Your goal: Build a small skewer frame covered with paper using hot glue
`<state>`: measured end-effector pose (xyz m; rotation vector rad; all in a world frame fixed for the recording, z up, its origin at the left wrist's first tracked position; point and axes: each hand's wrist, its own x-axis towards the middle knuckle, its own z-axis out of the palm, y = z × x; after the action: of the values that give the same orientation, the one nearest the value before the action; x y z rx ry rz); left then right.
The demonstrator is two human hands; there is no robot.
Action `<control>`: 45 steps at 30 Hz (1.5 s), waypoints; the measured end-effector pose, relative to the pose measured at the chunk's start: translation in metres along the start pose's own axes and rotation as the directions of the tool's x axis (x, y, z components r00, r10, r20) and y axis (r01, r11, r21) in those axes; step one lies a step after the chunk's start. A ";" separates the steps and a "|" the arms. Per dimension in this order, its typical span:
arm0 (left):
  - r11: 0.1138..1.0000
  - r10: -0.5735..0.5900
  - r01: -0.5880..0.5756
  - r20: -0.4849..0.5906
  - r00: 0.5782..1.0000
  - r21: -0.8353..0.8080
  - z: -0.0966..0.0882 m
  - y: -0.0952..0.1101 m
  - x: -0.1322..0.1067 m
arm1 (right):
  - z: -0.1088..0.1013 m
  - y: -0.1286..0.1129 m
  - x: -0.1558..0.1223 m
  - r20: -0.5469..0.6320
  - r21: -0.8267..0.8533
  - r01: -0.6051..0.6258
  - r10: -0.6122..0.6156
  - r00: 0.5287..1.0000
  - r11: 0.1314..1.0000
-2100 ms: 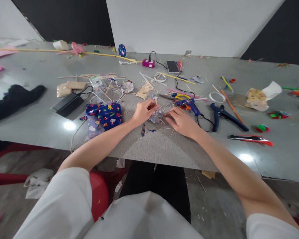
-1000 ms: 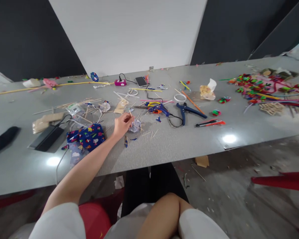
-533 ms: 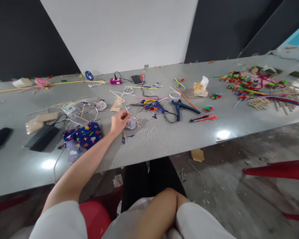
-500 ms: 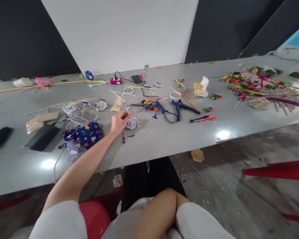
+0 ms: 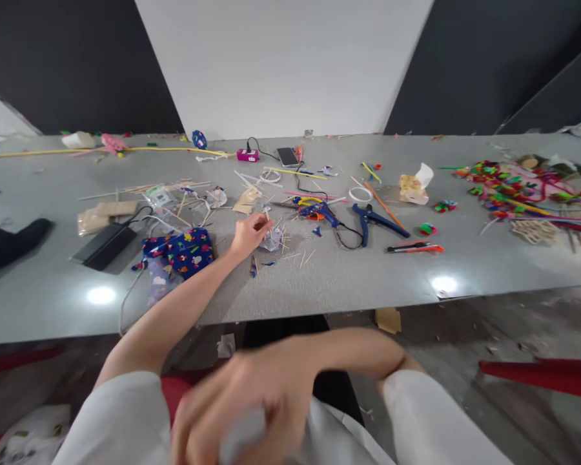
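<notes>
While I am watching remotely through the head camera, a long grey table (image 5: 339, 284) is stretching from left to right. At its left, a clear packet (image 5: 107, 217) is holding flat tan pieces, and beyond it, slightly right, a smaller packet (image 5: 159, 197) is enclosing something whitish with a touch of green. Nearer, a navy pouch (image 5: 193, 250) with a bright cartoon print is lying folded; I am not managing to tell what is inside.

In the middle, the left hand (image 5: 248, 235) is reaching in from the near left. Its thumb and fingertips are closing together on a thin pale stick (image 5: 268, 216), which is standing roughly upright in the pinch. Just below and to the right of those fingertips, crumpled translucent plastic (image 5: 272, 241) is resting on the table, with short sticks spreading around its right side; I cannot tell whether any are inside it.

The right hand (image 5: 256, 381) is hanging at the near edge, in front of the person's body and well apart from the stick. Its fingers are curling loosely and blurring, so I cannot tell whether they are gripping anything.

Right of the plastic, a blue glue gun (image 5: 325, 213) is lying beside a blue cutter (image 5: 378, 223), and an orange-and-black knife (image 5: 415, 247) is lying nearer, farther right.
</notes>
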<state>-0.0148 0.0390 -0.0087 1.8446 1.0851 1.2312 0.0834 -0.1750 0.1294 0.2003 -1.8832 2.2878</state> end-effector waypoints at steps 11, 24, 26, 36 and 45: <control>0.998 0.038 -0.037 -0.024 0.999 0.057 0.001 0.005 -0.001 | -0.209 0.022 -0.156 -0.653 -0.756 -0.511 -0.531 0.540 0.410; 0.999 0.006 -0.005 -0.037 0.999 0.035 0.002 0.003 -0.004 | -0.205 0.037 -0.171 -0.450 -0.888 -0.459 -0.236 0.862 0.019; 1.000 0.009 -0.008 -0.040 0.999 0.026 0.002 0.002 -0.004 | -0.206 0.038 -0.172 -0.436 -0.895 -0.446 -0.228 0.870 0.007; 1.000 0.008 -0.007 -0.054 0.999 0.020 0.002 0.001 -0.004 | -0.207 0.038 -0.172 -0.431 -0.893 -0.450 -0.287 0.856 0.001; 1.000 0.006 -0.007 -0.072 0.997 -0.016 0.001 0.002 -0.003 | -0.209 0.036 -0.173 -0.491 -0.863 -0.502 -0.306 0.816 0.049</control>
<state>-0.0139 0.0357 -0.0082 1.8049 1.1050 1.3155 0.2458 0.0149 0.0182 -0.7894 -2.5392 0.2769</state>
